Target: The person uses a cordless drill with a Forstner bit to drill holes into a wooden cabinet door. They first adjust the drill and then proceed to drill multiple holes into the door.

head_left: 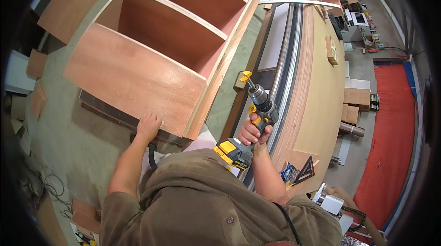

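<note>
My right hand (255, 132) is wrapped round the grip of a yellow and black cordless drill (263, 103). The drill points up and away, its battery pack (233, 153) low and to the left. A yellow-winged bit (246, 76) sits in its chuck. My left hand (149, 126) rests on the near edge of a reddish plywood panel (138, 81), fingers lying on its face. That panel forms the near end of a long wooden cabinet carcass (213, 69) with several open compartments. A pale strip (229, 58) runs along the carcass's right side.
To the right lies a long stack of wood sheets (317, 99), with metal rails (287, 62) along its left side. A black square (305, 170) and a small wooden block (331, 50) lie on the stack. Cardboard boxes (356, 96) and a red mat (388, 140) are farther right.
</note>
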Demonstrator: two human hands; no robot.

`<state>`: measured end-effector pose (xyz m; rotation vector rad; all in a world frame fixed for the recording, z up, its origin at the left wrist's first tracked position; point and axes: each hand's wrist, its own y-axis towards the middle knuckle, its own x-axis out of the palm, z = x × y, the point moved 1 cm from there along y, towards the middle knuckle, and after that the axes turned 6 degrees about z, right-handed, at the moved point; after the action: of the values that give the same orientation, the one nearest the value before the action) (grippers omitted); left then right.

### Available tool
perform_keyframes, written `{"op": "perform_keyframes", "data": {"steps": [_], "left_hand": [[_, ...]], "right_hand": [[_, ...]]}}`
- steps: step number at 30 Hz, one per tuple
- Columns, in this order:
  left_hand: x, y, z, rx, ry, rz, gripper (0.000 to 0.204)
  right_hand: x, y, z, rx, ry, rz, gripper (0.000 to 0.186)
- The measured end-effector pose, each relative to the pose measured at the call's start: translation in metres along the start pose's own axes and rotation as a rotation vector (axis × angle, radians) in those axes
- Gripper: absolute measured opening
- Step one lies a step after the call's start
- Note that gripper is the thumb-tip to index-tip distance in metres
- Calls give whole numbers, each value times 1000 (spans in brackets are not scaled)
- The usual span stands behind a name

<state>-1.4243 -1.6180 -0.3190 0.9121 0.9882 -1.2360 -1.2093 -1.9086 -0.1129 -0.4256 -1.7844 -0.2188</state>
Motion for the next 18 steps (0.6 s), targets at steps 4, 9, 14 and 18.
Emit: {"op": "perform_keyframes", "data": {"steps": [4,9,14,18], "left_hand": [[4,-6,-1,14,29,22,11],[18,0,0,-43,20,-5,11],[6,8,7,-112,-11,-114,12],[3,6,11,-116,-76,-126,12]], "right_hand": [[4,6,2,-6,14,-51,58],[9,7,3,-14,8,-61,58],[13,7,0,5,-64,-33,56],[15,6,-1,-7,-94,2,58]]}}
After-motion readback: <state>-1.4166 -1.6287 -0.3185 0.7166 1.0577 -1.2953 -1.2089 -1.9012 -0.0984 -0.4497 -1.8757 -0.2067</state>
